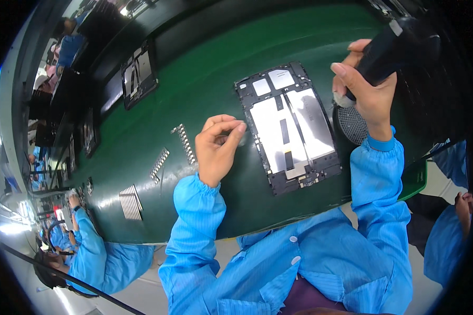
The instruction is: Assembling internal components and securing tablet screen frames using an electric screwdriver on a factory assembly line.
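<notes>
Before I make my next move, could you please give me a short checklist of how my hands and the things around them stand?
1. Tablet-like device lying on the green tabletop: ok.
2. Right hand gripping the black handheld object: ok.
3. Left hand off the device: cannot tell; its fingertips are at the left edge.
4. Left fingertips free of any small part: cannot tell.
5. Dotted strip apart from the device: ok.
6. Round mesh piece fully in view: not ok; the right hand partly covers it.
</notes>
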Tool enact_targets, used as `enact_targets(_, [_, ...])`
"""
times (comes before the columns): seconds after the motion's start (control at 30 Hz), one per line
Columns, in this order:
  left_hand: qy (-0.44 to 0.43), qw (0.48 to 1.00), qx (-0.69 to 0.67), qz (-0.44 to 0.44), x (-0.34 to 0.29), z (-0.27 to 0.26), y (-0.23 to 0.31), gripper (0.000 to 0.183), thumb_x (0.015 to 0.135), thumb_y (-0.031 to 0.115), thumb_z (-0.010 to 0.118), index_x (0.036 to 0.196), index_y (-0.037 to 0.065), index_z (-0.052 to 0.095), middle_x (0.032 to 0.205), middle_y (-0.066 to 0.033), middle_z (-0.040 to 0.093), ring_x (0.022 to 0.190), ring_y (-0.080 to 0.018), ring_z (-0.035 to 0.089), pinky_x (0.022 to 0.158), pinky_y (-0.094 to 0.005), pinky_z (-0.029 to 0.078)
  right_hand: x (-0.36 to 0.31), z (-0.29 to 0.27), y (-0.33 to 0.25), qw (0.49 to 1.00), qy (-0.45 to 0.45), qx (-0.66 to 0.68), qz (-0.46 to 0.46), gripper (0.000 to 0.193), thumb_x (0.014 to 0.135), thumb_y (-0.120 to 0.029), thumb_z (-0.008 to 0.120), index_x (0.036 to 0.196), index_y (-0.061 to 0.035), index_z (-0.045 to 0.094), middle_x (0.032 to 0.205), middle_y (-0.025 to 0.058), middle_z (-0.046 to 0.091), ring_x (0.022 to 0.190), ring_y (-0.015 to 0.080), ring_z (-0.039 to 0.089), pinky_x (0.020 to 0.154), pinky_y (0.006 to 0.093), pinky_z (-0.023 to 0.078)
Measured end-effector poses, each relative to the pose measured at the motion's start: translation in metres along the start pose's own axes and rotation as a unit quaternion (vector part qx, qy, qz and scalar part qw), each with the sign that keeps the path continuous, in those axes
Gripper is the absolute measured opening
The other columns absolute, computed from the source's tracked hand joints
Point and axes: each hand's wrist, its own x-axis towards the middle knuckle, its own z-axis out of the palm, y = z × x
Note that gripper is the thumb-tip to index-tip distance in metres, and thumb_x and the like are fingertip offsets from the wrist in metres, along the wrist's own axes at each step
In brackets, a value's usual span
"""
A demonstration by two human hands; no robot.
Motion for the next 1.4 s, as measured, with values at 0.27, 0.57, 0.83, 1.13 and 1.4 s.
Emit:
enact_targets(0.27, [-0.039,0.981,-0.079,-0.172,0.012,0.011,-0.002,0.013,0.08,0.005,0.069,0.089,-0.005,0.067,0.082,-0.005,0.064,0.066,-0.0077,0.056,0.06,-0.021,0.046,0.009,0.078,-0.016,0.993,-0.1,0.055,0.024,0.034,0.076,0.002,0.069,0.104,0.0015,0.05,0.062,0.0047,0.059,0.051,0.0104,0.057,0.049,0.022,0.045])
enact_targets(0.57, [-0.087,0.982,-0.058,-0.156,0.027,0.005,-0.013,0.015,0.078,0.006,0.069,0.088,-0.006,0.065,0.076,-0.0046,0.062,0.059,-0.004,0.052,0.053,-0.0186,0.041,0.003,0.124,0.004,0.985,-0.138,0.101,0.033,0.034,0.076,0.003,0.069,0.104,0.0035,0.049,0.062,0.0047,0.06,0.051,0.0094,0.057,0.048,0.0209,0.044])
enact_targets(0.83, [-0.078,0.978,-0.077,-0.176,0.032,0.003,-0.017,0.016,0.076,0.008,0.07,0.083,-0.004,0.062,0.07,-0.005,0.062,0.057,-0.0089,0.059,0.042,-0.0206,0.046,-0.001,0.137,0.018,0.985,-0.146,0.082,0.048,0.031,0.077,0.002,0.069,0.102,0.0039,0.05,0.06,0.0033,0.058,0.051,0.009,0.056,0.048,0.0206,0.043])
enact_targets(1.13, [-0.12,0.962,-0.068,-0.233,0.04,0.0,-0.012,0.015,0.076,0.007,0.068,0.082,-0.004,0.061,0.071,-0.0082,0.063,0.055,-0.0116,0.06,0.042,-0.0212,0.047,-0.001,0.138,0.024,0.987,-0.139,0.071,0.037,0.031,0.076,0.0,0.07,0.1,0.0032,0.051,0.059,0.0034,0.058,0.049,0.0095,0.056,0.047,0.021,0.042])
enact_targets(1.4, [-0.111,0.966,-0.071,-0.223,0.038,-0.001,-0.017,0.013,0.077,0.007,0.066,0.082,-0.005,0.061,0.07,-0.009,0.064,0.055,-0.0127,0.061,0.042,-0.0214,0.048,-0.005,0.142,0.027,0.983,-0.149,0.085,0.066,0.03,0.075,0.004,0.07,0.098,0.0033,0.051,0.061,0.0033,0.057,0.05,0.009,0.055,0.047,0.0212,0.042])
